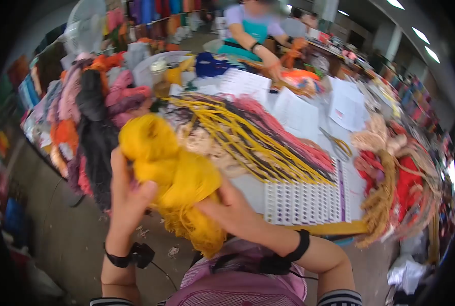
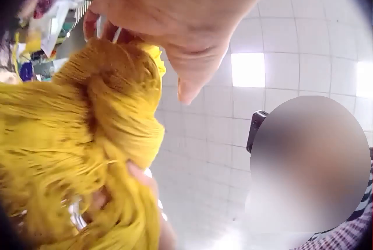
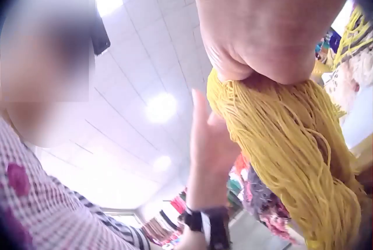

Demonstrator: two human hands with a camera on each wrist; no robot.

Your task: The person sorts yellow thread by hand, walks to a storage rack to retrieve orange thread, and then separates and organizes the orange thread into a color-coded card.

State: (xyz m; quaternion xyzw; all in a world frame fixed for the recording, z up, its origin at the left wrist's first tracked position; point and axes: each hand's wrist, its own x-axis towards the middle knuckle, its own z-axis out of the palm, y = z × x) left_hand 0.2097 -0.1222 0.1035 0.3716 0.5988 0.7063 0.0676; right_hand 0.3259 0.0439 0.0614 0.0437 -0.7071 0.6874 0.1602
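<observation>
A thick twisted bundle of yellow yarn [image 1: 174, 173] is held up in front of the body, its loose ends hanging down. My left hand [image 1: 128, 191] is at the bundle's left side, thumb apart from the fingers; in the left wrist view the fingers of the left hand [image 2: 169, 23] lie behind the yarn's top and the thumb stands off it. On the other side, my right hand [image 1: 232, 209] grips the lower part of the bundle. The right wrist view has the right hand [image 3: 268, 28] over the yarn [image 3: 285, 157], most fingertips hidden.
On the table, yellow, dark and pink strands [image 1: 258, 137] run to white hole-punched cards [image 1: 304, 204]. Scissors [image 1: 337, 144] and papers [image 1: 295, 111] lie beyond. Dark yarn [image 1: 97, 143] hangs at the left edge, tan yarn [image 1: 383, 199] at the right. Another person [image 1: 248, 30] works across the table.
</observation>
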